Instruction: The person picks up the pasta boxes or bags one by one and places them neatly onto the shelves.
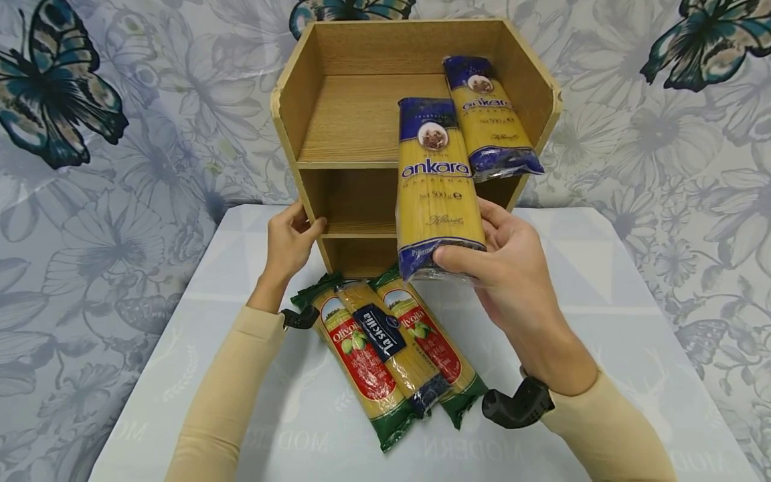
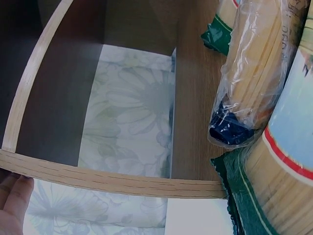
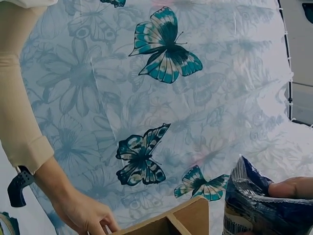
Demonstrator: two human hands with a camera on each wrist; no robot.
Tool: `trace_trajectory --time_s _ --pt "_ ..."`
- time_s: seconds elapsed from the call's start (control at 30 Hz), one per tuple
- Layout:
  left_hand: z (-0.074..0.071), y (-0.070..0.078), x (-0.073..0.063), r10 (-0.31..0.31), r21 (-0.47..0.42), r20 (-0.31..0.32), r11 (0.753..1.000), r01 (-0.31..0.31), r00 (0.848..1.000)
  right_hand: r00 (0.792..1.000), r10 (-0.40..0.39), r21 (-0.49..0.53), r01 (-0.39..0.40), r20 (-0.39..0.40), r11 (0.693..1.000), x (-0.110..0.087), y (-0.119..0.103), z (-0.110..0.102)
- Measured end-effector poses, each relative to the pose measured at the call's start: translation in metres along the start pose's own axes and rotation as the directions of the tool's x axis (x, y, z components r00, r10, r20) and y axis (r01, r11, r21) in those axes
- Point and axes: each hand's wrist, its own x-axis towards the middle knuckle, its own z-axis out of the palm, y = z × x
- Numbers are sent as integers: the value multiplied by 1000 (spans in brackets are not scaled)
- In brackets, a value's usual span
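My right hand [image 1: 512,268] grips the lower end of a yellow and blue Ankara spaghetti pack [image 1: 438,194], thumb on its front, held up before the wooden shelf unit [image 1: 355,120]. A second Ankara pack [image 1: 494,120] lies on the top shelf at its right side, its lower end jutting past the shelf edge. In the right wrist view the held pack's blue end [image 3: 259,210] shows under the thumb. My left hand [image 1: 289,244] holds the unit's left side panel low down, thumb at its front edge; in the left wrist view its fingers [image 2: 17,200] touch the panel.
Two green-ended Olivoil spaghetti packs [image 1: 361,361] and a La Sicilia spaghetti pack [image 1: 391,341] lie overlapping on the white table [image 1: 578,301] before the unit. Behind stands a flowered backdrop [image 1: 181,100] with butterflies.
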Motion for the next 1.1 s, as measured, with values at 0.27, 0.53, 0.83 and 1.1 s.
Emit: trace_trajectory --time_s 0.27,0.53,0.83,1.1 --pt "0 0 -1 13 0 -3 1000 -13 1000 996 -49 -25 47 -76 999 9 3 1" --pt "0 1 0 13 -24 -3 1000 -13 1000 987 -92 -131 75 -128 989 15 4 0" --pt "1 0 -1 19 -25 -2 1000 -19 1000 974 -158 -207 123 -163 971 22 8 -4" --pt "1 1 0 20 -33 -6 999 -20 1000 961 -193 -237 144 -197 961 28 9 -6"
